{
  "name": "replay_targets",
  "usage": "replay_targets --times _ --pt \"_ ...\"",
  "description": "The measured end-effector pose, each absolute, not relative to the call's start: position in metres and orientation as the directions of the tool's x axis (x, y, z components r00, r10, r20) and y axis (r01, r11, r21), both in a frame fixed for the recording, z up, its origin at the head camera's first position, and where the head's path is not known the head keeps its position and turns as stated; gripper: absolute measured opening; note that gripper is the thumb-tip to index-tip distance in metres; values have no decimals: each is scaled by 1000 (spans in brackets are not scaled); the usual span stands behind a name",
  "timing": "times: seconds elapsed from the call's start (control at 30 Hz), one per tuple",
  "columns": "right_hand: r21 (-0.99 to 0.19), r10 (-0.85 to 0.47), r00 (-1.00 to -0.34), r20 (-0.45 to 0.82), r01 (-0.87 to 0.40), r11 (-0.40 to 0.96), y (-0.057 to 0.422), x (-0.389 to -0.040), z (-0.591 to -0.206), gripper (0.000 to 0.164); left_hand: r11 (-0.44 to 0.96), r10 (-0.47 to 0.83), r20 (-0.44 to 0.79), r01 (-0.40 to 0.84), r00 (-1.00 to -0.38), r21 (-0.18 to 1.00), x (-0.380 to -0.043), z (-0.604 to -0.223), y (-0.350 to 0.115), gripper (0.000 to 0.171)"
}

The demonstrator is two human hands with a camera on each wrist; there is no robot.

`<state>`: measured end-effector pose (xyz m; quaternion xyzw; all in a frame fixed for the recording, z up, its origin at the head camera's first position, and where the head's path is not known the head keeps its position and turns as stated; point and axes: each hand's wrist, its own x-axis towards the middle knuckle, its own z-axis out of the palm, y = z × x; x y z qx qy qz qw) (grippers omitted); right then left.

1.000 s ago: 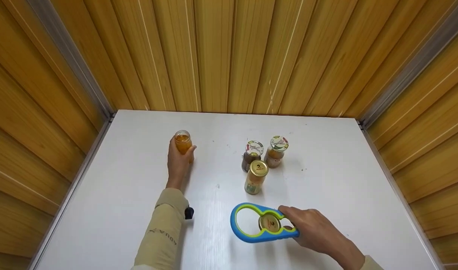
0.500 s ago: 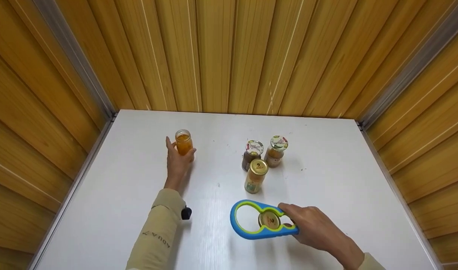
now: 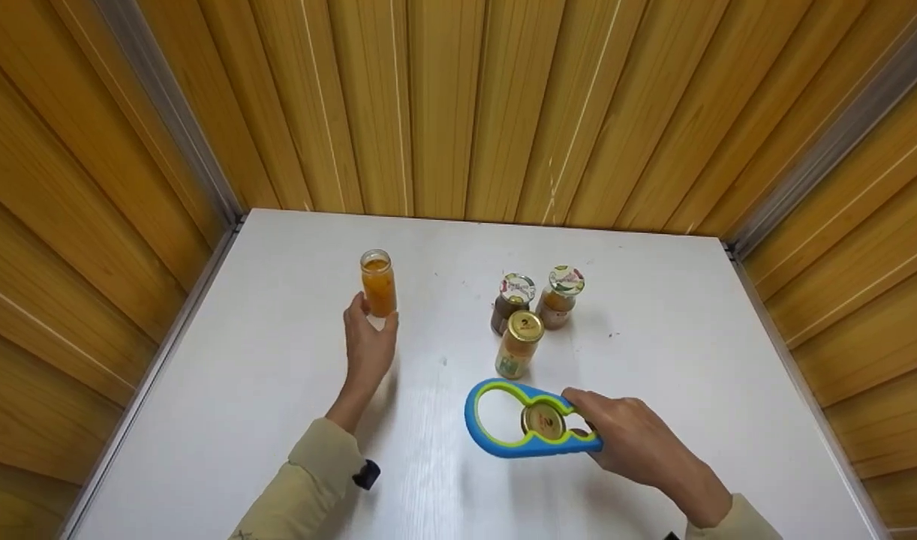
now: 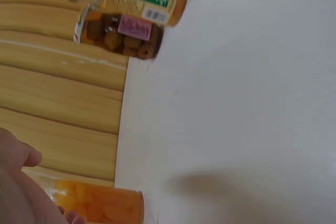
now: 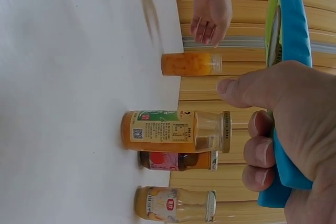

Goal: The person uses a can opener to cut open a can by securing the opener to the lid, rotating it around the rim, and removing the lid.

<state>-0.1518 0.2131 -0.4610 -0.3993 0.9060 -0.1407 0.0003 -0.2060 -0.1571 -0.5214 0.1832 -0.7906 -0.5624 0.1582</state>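
My left hand (image 3: pixel 370 345) is just in front of a lidless glass jar (image 3: pixel 379 289) of orange fruit, standing upright at the left. In the right wrist view, a gap shows between this hand's loose fingers and the jar. My right hand (image 3: pixel 631 435) grips the handles of a blue and green jar opener (image 3: pixel 537 448), held above the table at the front right. A gold lid (image 3: pixel 543 421) is caught between the opener's inner notches. Nearest the opener stands a closed, gold-lidded jar (image 5: pixel 163 131) with a green and cream label.
Behind the gold-lidded jar are two more closed jars with patterned lids: a dark one (image 3: pixel 509 304) and a pale yellowish one (image 3: pixel 557 300). The white table (image 3: pixel 278 300) is bordered at the back and sides by wood-look panels (image 3: pixel 443 112).
My left hand has released the orange jar and drawn back toward me. The jar stays standing. My right hand keeps holding the opener with the lid, nearly in place.
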Motion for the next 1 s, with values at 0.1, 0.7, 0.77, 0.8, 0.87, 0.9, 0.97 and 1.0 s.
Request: replay_targets --times 0.1,0.7,0.77,0.8,0.87,0.9,0.97,1.0 --pt "-252 -722 -678 135 -729 637 212 -154 -458 70 236 -402 32 -70 -915 969 -190 -512 -142 63" --pt "-243 -744 -641 186 -764 597 190 -164 -451 69 -224 346 -210 -298 -914 928 -135 -490 -76 39" --pt "-245 -748 -637 185 -767 593 189 -164 -452 68 -278 404 -207 -335 -891 900 -133 -491 -72 42" --pt "-248 -750 -635 185 -769 589 189 -164 -453 68 -304 428 -203 -352 -881 885 -131 -492 -71 44" --pt "-255 -752 -635 177 -767 588 189 -164 -454 67 -336 471 -199 -383 -859 860 -129 -493 -70 49" --pt "-259 -752 -636 174 -766 588 189 -164 -455 67 -344 484 -202 -397 -852 851 -128 -493 -69 49" --pt "-269 -751 -637 171 -764 586 189 -163 -457 67 -354 502 -205 -415 -840 838 -126 -493 -68 50" --pt "-275 -752 -638 168 -763 585 189 -163 -458 66 -361 514 -206 -427 -833 829 -125 -493 -67 49"
